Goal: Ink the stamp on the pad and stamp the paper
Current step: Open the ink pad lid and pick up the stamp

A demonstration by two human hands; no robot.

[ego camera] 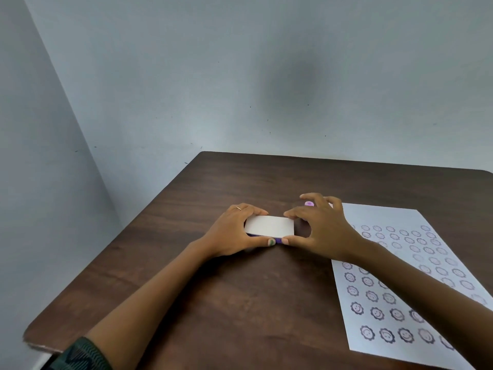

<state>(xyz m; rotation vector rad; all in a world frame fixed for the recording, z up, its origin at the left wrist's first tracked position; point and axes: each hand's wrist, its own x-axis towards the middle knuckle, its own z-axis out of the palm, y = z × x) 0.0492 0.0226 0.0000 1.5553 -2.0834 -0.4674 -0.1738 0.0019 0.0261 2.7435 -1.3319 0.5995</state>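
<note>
The ink pad (pixel 269 226) is a flat box with a white lid and a purple base, lying mid-table. My left hand (pixel 234 233) grips its left end, thumb on the near edge. My right hand (pixel 320 228) pinches its right end with thumb and fingertips. The lid looks closed or nearly closed. A small purple stamp (pixel 309 203) stands on the table just behind my right hand, partly hidden by the fingers. The white paper (pixel 405 276) lies to the right, covered with several rows of round smiley-flower prints; my right forearm crosses over it.
The dark wooden table (pixel 213 303) has its left edge and near-left corner close by. Pale walls stand behind and to the left. A patterned sleeve shows at my left elbow.
</note>
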